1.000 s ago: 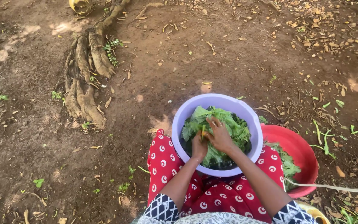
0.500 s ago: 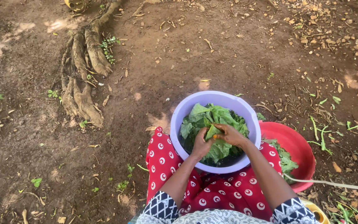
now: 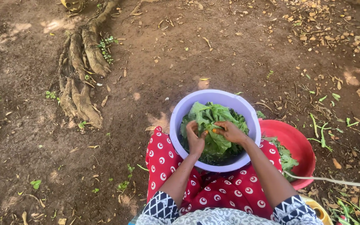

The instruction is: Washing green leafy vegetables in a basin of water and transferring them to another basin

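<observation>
My two hands, left hand (image 3: 195,139) and right hand (image 3: 230,132), each grip closed on green leaves (image 3: 213,121) in one lilac bowl (image 3: 180,116), beside one red basin (image 3: 301,146).

Bare brown earth ground (image 3: 213,54) carries gnarled exposed tree roots (image 3: 78,75); scattered dry leaves (image 3: 330,37) upper right; cut green stems (image 3: 323,133) near a round red plastic basin (image 3: 298,143) resting on it.

Big green leaves (image 3: 213,125) heaped in lilac basin (image 3: 180,114) on lap, wet
</observation>
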